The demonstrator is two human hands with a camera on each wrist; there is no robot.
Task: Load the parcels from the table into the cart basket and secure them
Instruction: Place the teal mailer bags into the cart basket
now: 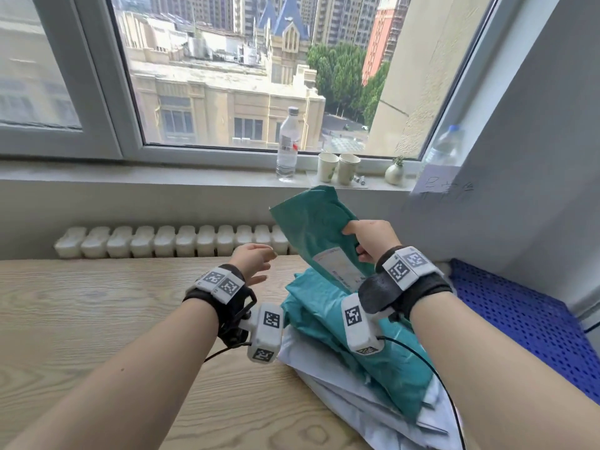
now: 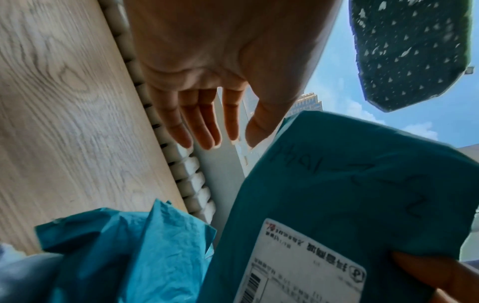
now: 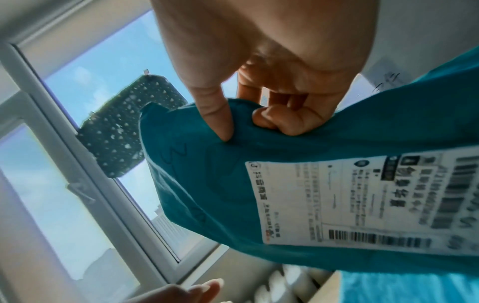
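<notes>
Wood table [image 1: 97,319] w/ parcels [image 1: 373,352]; right hand [image 1: 373,237] grips teal parcel [image 1: 311,222].

Windowsill upper right of my view: clear water bottle [image 1: 287,145], two paper cups [image 1: 338,167] touching, small white vase [image 1: 394,173] near them. White radiator [image 1: 168,241] mid-frame, behind my desk [image 1: 97,319]. City buildings [image 1: 227,92] beyond the glass.
</notes>
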